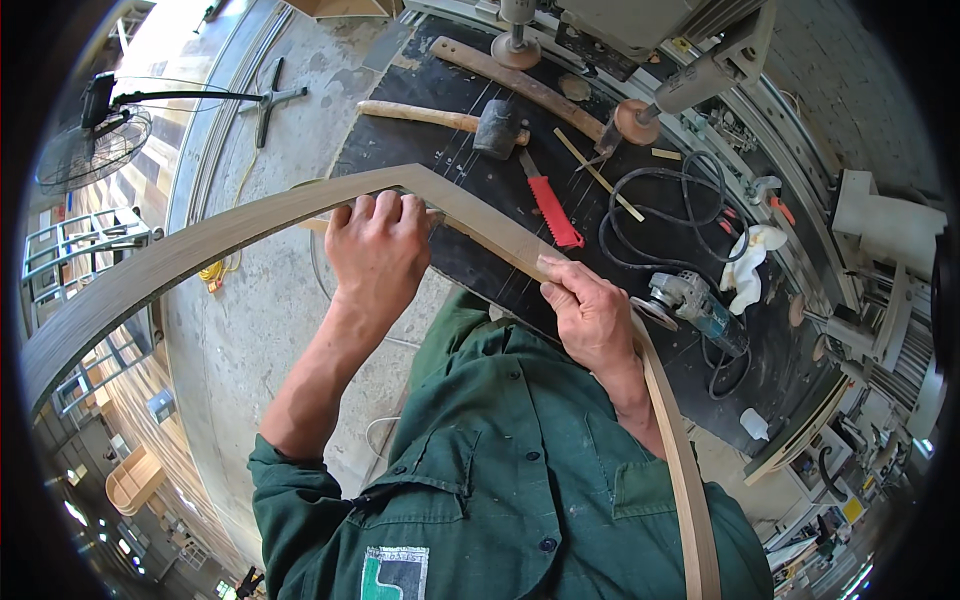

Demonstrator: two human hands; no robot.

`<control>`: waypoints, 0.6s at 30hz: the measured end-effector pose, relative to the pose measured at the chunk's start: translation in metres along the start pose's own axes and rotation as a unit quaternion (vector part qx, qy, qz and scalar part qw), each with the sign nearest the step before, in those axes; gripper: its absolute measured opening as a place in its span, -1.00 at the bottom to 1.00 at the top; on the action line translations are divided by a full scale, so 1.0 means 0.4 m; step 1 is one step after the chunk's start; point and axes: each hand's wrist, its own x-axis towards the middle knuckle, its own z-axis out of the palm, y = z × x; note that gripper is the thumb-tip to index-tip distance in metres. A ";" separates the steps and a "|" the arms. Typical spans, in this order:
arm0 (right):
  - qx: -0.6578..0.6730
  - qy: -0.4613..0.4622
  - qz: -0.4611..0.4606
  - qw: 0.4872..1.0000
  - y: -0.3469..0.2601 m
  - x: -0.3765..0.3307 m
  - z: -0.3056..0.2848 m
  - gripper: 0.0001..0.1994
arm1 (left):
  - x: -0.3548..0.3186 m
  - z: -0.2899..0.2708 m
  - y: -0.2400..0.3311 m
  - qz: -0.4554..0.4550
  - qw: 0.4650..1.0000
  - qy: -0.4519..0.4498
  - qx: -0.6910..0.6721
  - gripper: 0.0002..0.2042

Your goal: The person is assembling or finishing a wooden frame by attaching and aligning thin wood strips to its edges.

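A long wooden frame piece [250,204] spans my view, curving from the far left to an angled corner, then running straight to the right. A wooden strip [680,490] continues past my right wrist to the lower edge. My left hand [375,250] is a closed fist just under the corner, knuckles against the frame's inner edge. Pale wood [314,224] pokes out beside this fist; what it belongs to is hidden. My right hand [590,310] is closed on the straight part, thumb and fingers pressed to its end.
A black worktable [400,150] holds a rubber mallet [495,130], a red-handled saw [552,210], a looped black cable [612,225], an angle grinder [705,312] and a white cloth [748,268]. Clamp pads [637,124] overhang the far side. A fan [95,150] stands left.
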 end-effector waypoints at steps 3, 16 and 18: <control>-0.002 0.001 -0.001 1.000 -0.002 0.000 -0.001 -0.79 | 0.001 0.001 0.000 -0.002 1.000 -0.009 0.002 -0.83; 0.003 -0.007 -0.004 1.000 0.007 0.000 -0.004 -0.81 | 0.004 0.003 0.008 -0.006 1.000 -0.018 0.014 -0.81; 0.005 -0.007 -0.009 1.000 0.010 0.001 -0.004 -0.81 | 0.005 0.000 0.009 -0.009 1.000 -0.022 0.016 -0.81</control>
